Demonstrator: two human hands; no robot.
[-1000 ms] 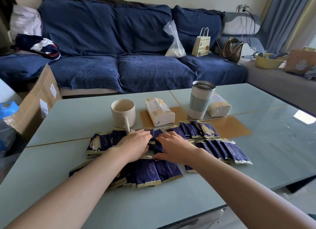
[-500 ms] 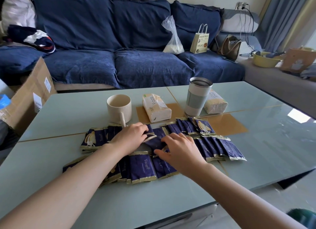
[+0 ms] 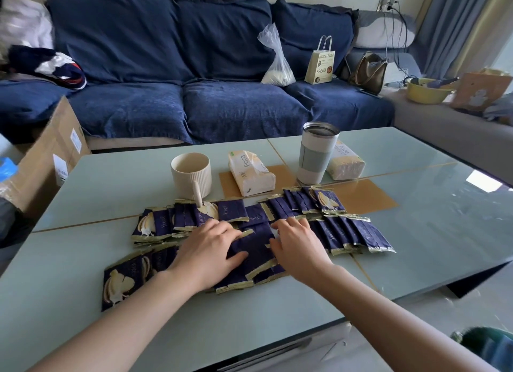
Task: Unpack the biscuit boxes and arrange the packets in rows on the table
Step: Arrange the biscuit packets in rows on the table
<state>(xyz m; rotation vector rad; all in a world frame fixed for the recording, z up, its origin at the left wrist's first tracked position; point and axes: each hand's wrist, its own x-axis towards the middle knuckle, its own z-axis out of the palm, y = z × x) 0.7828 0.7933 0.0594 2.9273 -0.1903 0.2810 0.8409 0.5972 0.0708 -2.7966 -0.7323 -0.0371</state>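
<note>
Room: a blue sofa (image 3: pixel 194 66) is seen behind the surface, with a clear plastic bag (image 3: pixel 274 63), a paper bread bag (image 3: pixel 319 66) and a brown handbag (image 3: pixel 367 71) on its seat; a cardboard carton (image 3: pixel 47 160) stands at the left.
Surface: a pale glass-topped surface (image 3: pixel 416 219) carries a cream mug (image 3: pixel 191 174), a tumbler (image 3: pixel 316 155) and two tissue packs (image 3: pixel 249 174), all beyond the packets.
Packets: dark blue biscuit packets (image 3: pixel 358 232) are laid overlapping in about three rows across the middle of the surface; no biscuit box is seen on it.
Change: compared with a second ago, both hands have been drawn nearer along the middle of the rows, and a loose packet (image 3: pixel 258 246) between them now lies flatter.
Left hand: the left hand (image 3: pixel 208 249) is laid on the packets, fingers only lightly bent and slightly spread, pressing rather than gripping.
Right hand: the right hand (image 3: pixel 298 244) is set just beside it, fingertips on the same packet; whether an edge is pinched cannot be told.
Meaning: the unpacking is judged largely done, and the middle row is being straightened.
</note>
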